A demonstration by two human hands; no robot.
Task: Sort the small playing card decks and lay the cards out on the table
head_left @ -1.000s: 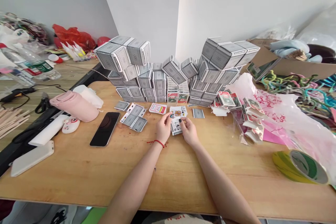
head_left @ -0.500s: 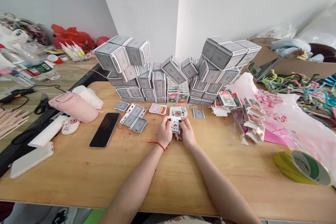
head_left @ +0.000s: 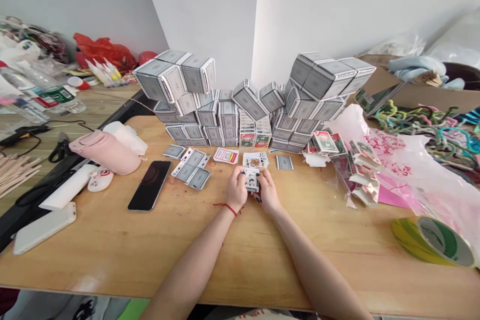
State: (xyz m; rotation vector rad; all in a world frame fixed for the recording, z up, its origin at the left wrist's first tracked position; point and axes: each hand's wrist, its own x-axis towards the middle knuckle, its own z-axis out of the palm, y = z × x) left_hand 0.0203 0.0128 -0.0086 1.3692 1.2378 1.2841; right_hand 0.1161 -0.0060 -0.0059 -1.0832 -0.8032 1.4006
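Low over the table, my left hand (head_left: 237,190) and my right hand (head_left: 268,191) grip a playing card piece (head_left: 252,180) from both sides, thumbs on top. Its upper face shows a black figure, and a patterned grey edge faces me. Just beyond lie a stack of face-up cards (head_left: 255,160) and a red-and-white card stack (head_left: 226,155). A single face-down card (head_left: 284,162) rests to the right. On the left, several cards (head_left: 192,167) lie linked or overlapping. Behind them stand blocks built of grey-backed cards (head_left: 228,120).
A black phone (head_left: 149,185) lies to the left, near a pink roll (head_left: 107,150) and a white power bank (head_left: 45,228). Opened card boxes (head_left: 363,165), a plastic bag (head_left: 416,160) and a yellow-green tape roll (head_left: 433,241) are on the right.
The card piece tilts slightly between my hands, and some fingers of my right hand shift beneath it. My view moves a little; the other things stay put.
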